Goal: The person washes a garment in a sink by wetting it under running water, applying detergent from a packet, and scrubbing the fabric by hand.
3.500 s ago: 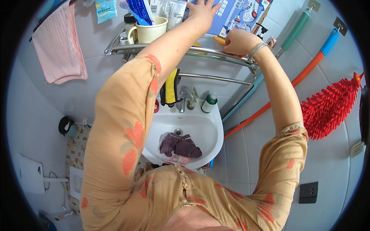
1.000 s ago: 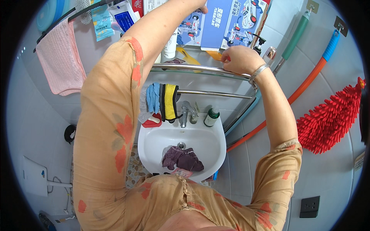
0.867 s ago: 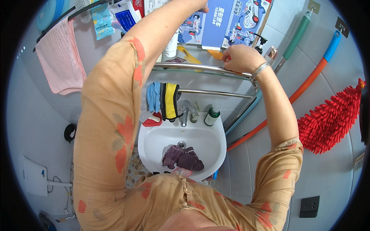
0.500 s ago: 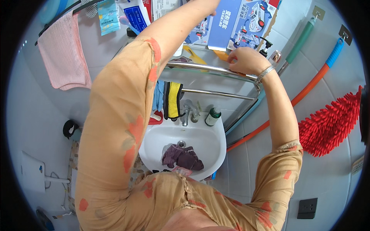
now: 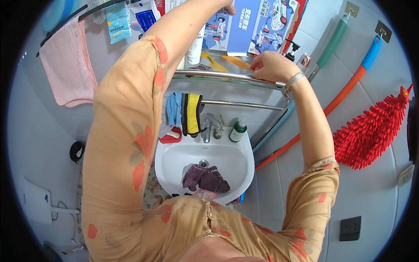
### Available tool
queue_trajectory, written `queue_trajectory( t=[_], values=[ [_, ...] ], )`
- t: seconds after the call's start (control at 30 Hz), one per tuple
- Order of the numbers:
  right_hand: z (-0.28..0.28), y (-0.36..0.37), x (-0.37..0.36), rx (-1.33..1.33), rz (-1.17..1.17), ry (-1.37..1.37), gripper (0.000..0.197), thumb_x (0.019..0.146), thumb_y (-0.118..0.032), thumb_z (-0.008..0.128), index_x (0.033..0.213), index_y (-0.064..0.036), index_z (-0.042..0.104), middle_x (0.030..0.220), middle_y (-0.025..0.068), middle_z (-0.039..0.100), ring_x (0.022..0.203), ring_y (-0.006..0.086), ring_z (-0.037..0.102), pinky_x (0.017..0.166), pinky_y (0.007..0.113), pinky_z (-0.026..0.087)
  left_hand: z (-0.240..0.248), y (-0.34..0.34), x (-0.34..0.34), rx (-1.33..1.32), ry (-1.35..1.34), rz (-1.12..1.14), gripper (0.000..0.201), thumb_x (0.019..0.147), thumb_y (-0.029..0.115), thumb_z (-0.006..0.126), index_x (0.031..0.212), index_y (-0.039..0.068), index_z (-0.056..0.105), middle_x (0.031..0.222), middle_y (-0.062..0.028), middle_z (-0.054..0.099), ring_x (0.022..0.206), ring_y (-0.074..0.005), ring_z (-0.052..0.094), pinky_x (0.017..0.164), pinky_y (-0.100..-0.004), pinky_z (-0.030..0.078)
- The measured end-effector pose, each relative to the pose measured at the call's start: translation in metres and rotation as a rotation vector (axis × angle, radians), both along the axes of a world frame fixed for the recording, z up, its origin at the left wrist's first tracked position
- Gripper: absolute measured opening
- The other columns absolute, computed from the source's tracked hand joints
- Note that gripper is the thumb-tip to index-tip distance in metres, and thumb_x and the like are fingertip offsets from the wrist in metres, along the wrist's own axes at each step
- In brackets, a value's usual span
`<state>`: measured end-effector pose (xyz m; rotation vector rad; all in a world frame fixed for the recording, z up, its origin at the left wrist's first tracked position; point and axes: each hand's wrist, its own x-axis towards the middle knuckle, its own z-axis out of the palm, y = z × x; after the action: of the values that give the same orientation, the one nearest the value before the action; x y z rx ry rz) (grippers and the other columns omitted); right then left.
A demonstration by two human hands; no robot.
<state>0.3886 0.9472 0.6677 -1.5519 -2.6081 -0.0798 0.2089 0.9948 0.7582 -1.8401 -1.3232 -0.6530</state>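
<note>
My right hand [image 5: 276, 67] is over the glass shelf behind the steel rail, its fingers curled and closed at the end of an orange comb [image 5: 238, 62]. The comb's toothed part sticks out to the left of the fingertips. A yellow plastic piece [image 5: 214, 63] lies on the shelf beside it. My left hand [image 5: 229, 7] is raised to the top edge in front of blue boxes [image 5: 242, 26] with toy vehicle pictures. Only some of its fingers show, and whatever they touch is cut off.
Below is a white sink [image 5: 163, 161] with a wet purple cloth [image 5: 205, 178] and a faucet [image 5: 207, 131]. Cloths [image 5: 191, 113] hang on the lower rail. At right hang a red fluffy duster [image 5: 371, 129] and an orange pole [image 5: 345, 102]; a pink towel [image 5: 70, 65] hangs left.
The view has shifted slightly, so the shelf items sit further left and lower. More of my left fingers shows at the top. My right hand stays at the comb, more of which is visible.
</note>
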Motion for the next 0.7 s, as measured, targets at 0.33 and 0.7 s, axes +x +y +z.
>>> queue_trajectory(
  t=[0.33, 0.7],
  values=[
    [0.003, -0.008, -0.004, 0.000, -0.056, 0.007, 0.028, 0.072, -0.022, 0.056, 0.090, -0.0034, 0.066, 0.074, 0.0123, 0.064, 0.066, 0.0212, 0.061, 0.064, 0.029, 0.048, -0.024, 0.002, 0.010, -0.043, 0.070, 0.105, 0.102, 0.050, 0.036, 0.083, 0.136, 0.022, 0.029, 0.145, -0.0110, 0.015, 0.130, -0.0379, 0.018, 0.091, -0.0618, 0.031],
    [0.004, 0.008, -0.003, 0.314, 0.019, 0.114, 0.029, 0.071, -0.020, 0.056, 0.091, -0.0020, 0.066, 0.084, 0.0186, 0.064, 0.081, 0.0299, 0.062, 0.078, 0.036, 0.048, -0.018, -0.005, 0.005, 0.054, -0.012, -0.038, 0.098, 0.052, 0.035, 0.082, 0.134, 0.021, 0.032, 0.143, -0.0148, 0.016, 0.129, -0.0389, 0.021, 0.094, -0.0591, 0.031]
  ],
)
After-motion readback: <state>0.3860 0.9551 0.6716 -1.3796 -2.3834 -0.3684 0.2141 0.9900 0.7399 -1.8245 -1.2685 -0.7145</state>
